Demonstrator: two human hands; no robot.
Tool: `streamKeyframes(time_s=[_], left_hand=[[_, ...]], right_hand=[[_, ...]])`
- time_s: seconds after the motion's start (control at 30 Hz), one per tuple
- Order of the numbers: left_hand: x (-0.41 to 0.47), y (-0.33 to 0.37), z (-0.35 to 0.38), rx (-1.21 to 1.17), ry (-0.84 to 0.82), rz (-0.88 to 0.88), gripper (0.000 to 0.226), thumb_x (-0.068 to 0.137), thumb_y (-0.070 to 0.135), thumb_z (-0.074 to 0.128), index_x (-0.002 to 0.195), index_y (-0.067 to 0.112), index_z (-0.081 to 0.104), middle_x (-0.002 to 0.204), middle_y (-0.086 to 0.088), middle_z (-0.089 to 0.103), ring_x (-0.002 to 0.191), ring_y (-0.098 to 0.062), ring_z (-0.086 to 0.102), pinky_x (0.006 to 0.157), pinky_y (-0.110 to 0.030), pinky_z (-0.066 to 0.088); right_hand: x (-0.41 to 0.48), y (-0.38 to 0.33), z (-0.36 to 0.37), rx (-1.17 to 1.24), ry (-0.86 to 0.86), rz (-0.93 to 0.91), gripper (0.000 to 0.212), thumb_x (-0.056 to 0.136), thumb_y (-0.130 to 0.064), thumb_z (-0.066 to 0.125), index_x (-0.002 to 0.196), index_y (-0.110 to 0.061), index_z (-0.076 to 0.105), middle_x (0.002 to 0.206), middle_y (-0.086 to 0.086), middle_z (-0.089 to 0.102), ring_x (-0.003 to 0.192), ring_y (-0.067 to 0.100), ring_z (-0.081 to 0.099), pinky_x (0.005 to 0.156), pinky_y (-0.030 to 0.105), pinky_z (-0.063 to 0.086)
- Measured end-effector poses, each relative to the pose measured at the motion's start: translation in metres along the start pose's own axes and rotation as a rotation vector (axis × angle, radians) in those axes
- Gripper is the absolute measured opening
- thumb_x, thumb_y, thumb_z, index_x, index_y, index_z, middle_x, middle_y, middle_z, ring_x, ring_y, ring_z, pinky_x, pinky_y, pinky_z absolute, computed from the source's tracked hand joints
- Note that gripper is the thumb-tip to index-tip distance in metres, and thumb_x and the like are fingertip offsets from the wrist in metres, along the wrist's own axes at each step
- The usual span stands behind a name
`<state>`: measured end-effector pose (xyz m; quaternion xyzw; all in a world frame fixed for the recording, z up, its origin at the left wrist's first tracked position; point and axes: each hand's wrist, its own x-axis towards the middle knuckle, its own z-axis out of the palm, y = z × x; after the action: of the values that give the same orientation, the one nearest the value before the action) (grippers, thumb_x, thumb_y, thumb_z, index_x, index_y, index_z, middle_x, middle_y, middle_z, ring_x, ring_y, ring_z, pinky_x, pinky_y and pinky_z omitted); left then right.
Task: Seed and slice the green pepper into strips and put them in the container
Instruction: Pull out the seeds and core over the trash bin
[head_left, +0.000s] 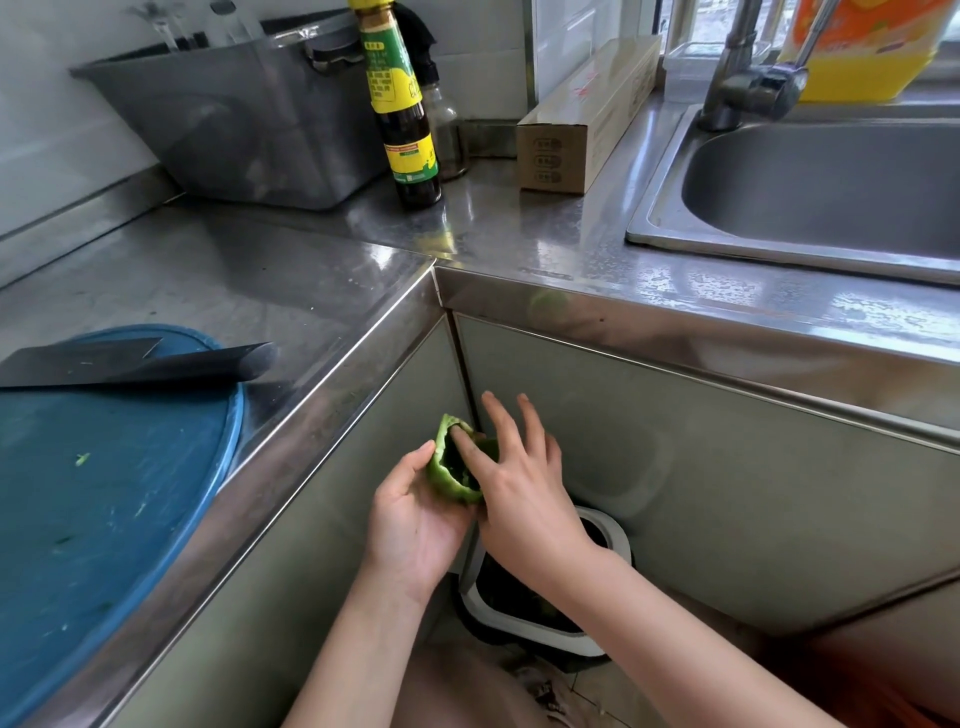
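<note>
My left hand (415, 514) cups a hollow piece of green pepper (447, 475) below the counter's edge, thumb against its rim. My right hand (519, 483) reaches into the pepper's cavity with its index finger and thumb; the other fingers are spread straight above it. Both hands hover over a white-rimmed bin (545, 613) on the floor, with dark and green scraps inside. A dark cleaver (135, 364) lies flat across the top of the round blue cutting board (104, 493) on the steel counter at left. Green bits dot the board.
A grey plastic tub (244, 119) stands at the back of the counter, beside a sauce bottle (402, 114), a small glass bottle (447, 130) and a long cardboard box (587, 119). The steel sink (810, 176) and tap (748, 78) are at right. Cabinet doors face me.
</note>
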<state>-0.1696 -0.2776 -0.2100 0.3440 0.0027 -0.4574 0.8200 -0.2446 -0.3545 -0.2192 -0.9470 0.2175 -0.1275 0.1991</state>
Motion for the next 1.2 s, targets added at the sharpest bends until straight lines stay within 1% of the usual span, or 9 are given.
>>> streamKeyframes(time_s=[0.17,0.37,0.5,0.7,0.83,0.93,1.07,1.13,1.2], left_hand=[[0.000,-0.002,0.000,0.033,-0.024,-0.009,0.033,0.079,0.018,0.046,0.080,0.007,0.077,0.092,-0.013,0.072,0.084,-0.024,0.071,0.077,-0.035,0.056],[0.000,0.002,-0.006,0.057,-0.034,-0.008,0.029,0.072,0.017,0.055,0.089,0.003,0.074,0.095,-0.016,0.069,0.085,-0.026,0.070,0.072,-0.034,0.058],[0.005,0.008,-0.013,0.055,-0.086,0.004,0.058,0.040,0.015,0.082,0.095,0.000,0.072,0.104,-0.020,0.067,0.095,-0.029,0.067,0.079,-0.036,0.057],[0.013,0.011,-0.014,0.006,-0.155,0.040,0.073,0.036,0.010,0.077,0.108,0.004,0.067,0.107,-0.017,0.065,0.099,-0.030,0.064,0.080,-0.036,0.055],[0.019,0.014,-0.009,-0.028,-0.215,0.052,0.074,0.043,0.007,0.073,0.117,0.004,0.062,0.118,-0.014,0.062,0.107,-0.029,0.062,0.088,-0.036,0.053],[0.025,0.013,-0.005,-0.005,-0.257,0.034,0.081,0.042,0.007,0.074,0.122,0.004,0.058,0.120,-0.013,0.061,0.110,-0.030,0.060,0.085,-0.035,0.053],[0.028,0.009,0.001,0.079,-0.303,-0.006,0.085,0.044,0.011,0.074,0.127,0.005,0.055,0.125,-0.014,0.059,0.117,-0.033,0.056,0.087,-0.037,0.053],[0.031,0.008,0.003,0.076,-0.311,-0.019,0.082,0.045,0.011,0.074,0.125,0.004,0.056,0.124,-0.015,0.060,0.115,-0.034,0.057,0.085,-0.038,0.053],[0.033,0.007,0.005,0.053,-0.315,-0.021,0.081,0.046,0.009,0.073,0.125,0.004,0.056,0.122,-0.015,0.060,0.112,-0.034,0.059,0.085,-0.039,0.053]], right_hand=[[0.002,-0.008,-0.003,-0.005,-0.136,0.031,0.074,0.085,-0.007,0.045,0.150,-0.020,0.012,0.157,0.011,-0.012,0.142,0.036,-0.018,0.113,0.051,0.008],[-0.002,-0.010,0.001,0.069,-0.103,0.029,0.076,0.082,-0.001,0.043,0.150,-0.020,0.015,0.157,0.008,-0.009,0.142,0.033,-0.018,0.115,0.049,0.005],[-0.004,-0.009,0.001,0.127,-0.042,0.001,0.074,0.080,0.000,0.047,0.147,-0.023,0.024,0.157,0.004,0.002,0.143,0.031,-0.015,0.116,0.048,0.008],[-0.012,-0.006,0.004,0.163,0.085,-0.075,0.063,0.077,0.001,0.051,0.134,-0.024,0.043,0.155,0.003,0.015,0.144,0.036,-0.002,0.112,0.051,0.018],[-0.017,0.001,0.010,0.090,0.161,-0.146,0.060,0.068,-0.001,0.060,0.123,-0.022,0.052,0.146,0.006,0.037,0.142,0.038,0.017,0.106,0.054,0.030],[-0.018,0.009,0.008,0.092,0.175,-0.199,0.052,0.071,-0.005,0.059,0.121,-0.020,0.052,0.144,0.002,0.042,0.145,0.027,0.012,0.113,0.053,0.019],[-0.009,0.021,0.001,0.095,0.153,-0.302,0.037,0.078,-0.008,0.048,0.115,-0.014,0.053,0.146,0.001,0.042,0.147,0.018,0.003,0.120,0.042,-0.002],[-0.005,0.028,-0.001,0.145,0.148,-0.349,0.033,0.079,-0.004,0.051,0.111,-0.011,0.056,0.143,0.001,0.047,0.146,0.018,0.010,0.120,0.040,-0.001],[-0.005,0.031,-0.002,0.235,0.178,-0.361,0.036,0.079,0.000,0.055,0.113,-0.010,0.056,0.133,0.002,0.057,0.141,0.017,0.029,0.120,0.041,0.006]])
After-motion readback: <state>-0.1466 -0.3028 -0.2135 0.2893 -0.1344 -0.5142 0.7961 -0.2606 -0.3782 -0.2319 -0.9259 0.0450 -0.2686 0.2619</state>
